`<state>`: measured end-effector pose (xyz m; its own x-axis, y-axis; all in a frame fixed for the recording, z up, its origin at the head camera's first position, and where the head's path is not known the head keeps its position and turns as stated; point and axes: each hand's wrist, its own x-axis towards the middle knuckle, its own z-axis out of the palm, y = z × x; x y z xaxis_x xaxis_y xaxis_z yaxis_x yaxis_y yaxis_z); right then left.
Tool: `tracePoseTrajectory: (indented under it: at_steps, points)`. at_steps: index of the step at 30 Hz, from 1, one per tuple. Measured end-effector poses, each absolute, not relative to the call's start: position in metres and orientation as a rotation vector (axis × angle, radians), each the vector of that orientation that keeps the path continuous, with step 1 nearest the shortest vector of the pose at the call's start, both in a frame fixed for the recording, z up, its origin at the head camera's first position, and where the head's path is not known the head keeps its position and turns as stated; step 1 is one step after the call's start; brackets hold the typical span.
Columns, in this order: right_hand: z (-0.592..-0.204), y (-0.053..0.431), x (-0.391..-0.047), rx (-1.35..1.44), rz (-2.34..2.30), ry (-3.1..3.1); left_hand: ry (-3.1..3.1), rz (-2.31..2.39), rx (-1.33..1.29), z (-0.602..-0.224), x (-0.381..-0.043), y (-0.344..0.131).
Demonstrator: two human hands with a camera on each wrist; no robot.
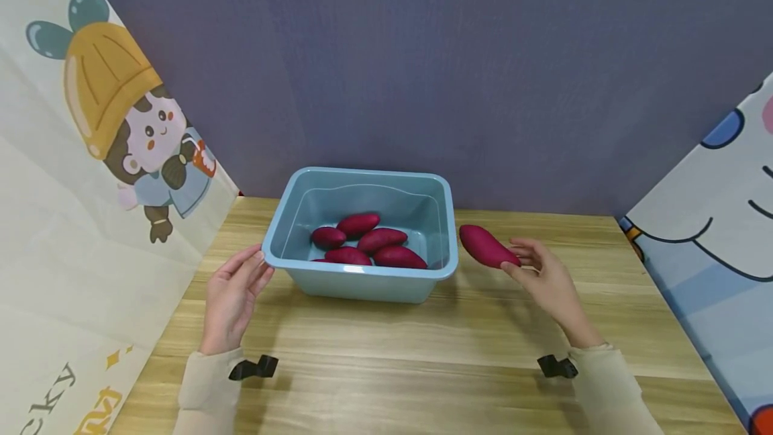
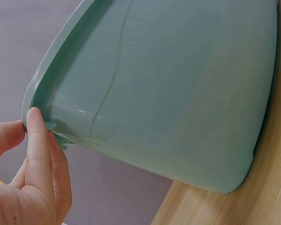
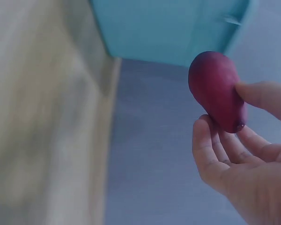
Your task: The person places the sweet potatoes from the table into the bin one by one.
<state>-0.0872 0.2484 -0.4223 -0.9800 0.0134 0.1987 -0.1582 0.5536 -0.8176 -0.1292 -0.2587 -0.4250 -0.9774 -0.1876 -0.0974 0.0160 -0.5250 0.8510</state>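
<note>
A light blue plastic bin (image 1: 362, 286) stands on the table with several purple-red sweet potatoes (image 1: 382, 239) lying on its floor. At the bin's front left corner, my left hand (image 1: 232, 297) pinches the rim (image 2: 32, 93) between thumb and fingers. To the right of the bin, my right hand (image 1: 551, 284) holds another sweet potato (image 1: 486, 247) by one end, thumb on one side and fingers on the other. That sweet potato (image 3: 218, 91) is held above the table, apart from the bin. The front wall partly hides the nearest sweet potatoes.
The wood-grain table (image 1: 386, 368) extends in front of the bin and to both sides. A grey-blue partition (image 1: 423, 72) rises behind it. Printed panels stand at the left (image 1: 66, 220) and right (image 1: 712, 240).
</note>
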Motion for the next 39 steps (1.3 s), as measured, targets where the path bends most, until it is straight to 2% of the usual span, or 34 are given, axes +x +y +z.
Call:
tracePoseTrajectory:
  at_steps: [10, 20, 33, 39]
  points:
    - [-0.366, 0.241, -0.107, 0.291, 1.314, -2.543, -1.475, -2.633, 0.265, -0.424, -0.129, -0.259]
    - [-0.321, 0.206, -0.14, 0.405, 1.229, -2.557, -1.475, -2.627, 0.255, -0.424, -0.128, -0.259]
    - [-0.287, 0.135, -0.191, 0.59, 1.27, -2.603, -1.478, -2.636, 0.274, -0.423, -0.128, -0.26]
    - [-0.286, 0.099, -0.214, 0.612, 1.265, -2.664, -1.481, -2.636, 0.269, -0.424, -0.129, -0.26]
